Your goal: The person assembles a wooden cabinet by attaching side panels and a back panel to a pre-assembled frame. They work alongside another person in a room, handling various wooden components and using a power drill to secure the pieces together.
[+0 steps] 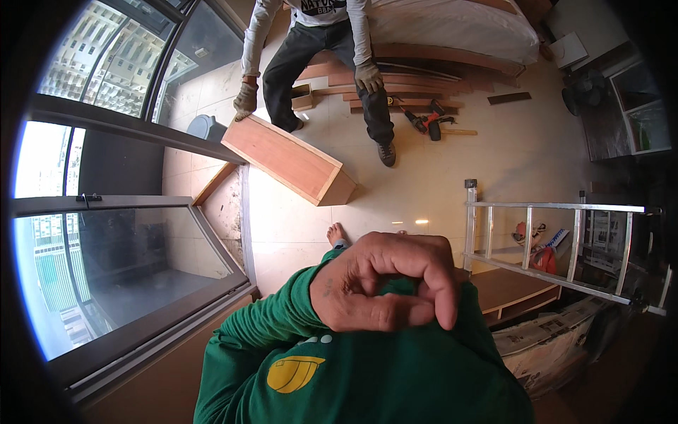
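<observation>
My left hand [378, 283] is in front of my chest, its wrist coming out of a green sleeve [282, 304]. The fingers curl round and the thumb lies close to the bent forefinger. Green cloth shows through the small gap between them; whatever the fingers hold, if anything, is hidden. My right hand cannot be made out. Ahead, a co-worker's gloved hand [245, 100] grips the far end of a long wooden box [282, 159], tilted on the floor. The co-worker's other gloved hand [369, 76] rests on a knee.
Wooden boards [402, 88] lie behind the co-worker, with a red and black cordless drill [432, 121] and a hammer [458, 132] near them. A metal ladder [554, 247] stands at the right above a wooden cabinet piece [512, 290]. Glazed door panels [134, 272] line the left.
</observation>
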Demonstrator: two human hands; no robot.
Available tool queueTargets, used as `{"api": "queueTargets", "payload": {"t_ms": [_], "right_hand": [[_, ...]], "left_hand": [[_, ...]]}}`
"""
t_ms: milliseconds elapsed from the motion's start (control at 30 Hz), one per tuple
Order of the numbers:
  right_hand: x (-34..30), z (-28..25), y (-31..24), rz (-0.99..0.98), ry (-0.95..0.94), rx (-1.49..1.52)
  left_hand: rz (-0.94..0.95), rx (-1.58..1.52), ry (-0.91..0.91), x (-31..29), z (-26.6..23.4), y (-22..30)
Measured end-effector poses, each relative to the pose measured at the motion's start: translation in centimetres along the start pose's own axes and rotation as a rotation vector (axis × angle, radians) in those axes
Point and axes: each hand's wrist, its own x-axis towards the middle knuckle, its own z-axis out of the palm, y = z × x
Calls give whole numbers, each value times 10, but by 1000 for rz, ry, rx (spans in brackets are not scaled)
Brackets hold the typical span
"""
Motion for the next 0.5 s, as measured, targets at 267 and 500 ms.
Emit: {"api": "queueTargets", "payload": {"t_ms": [267,500], "right_hand": [[-8,-34,-45,7,81,-6],[-21,-20,-65,-9,117,-7]], "left_hand": [[371,-345,-305,23,45,8],[503,-375,-308,8,57,11]]}}
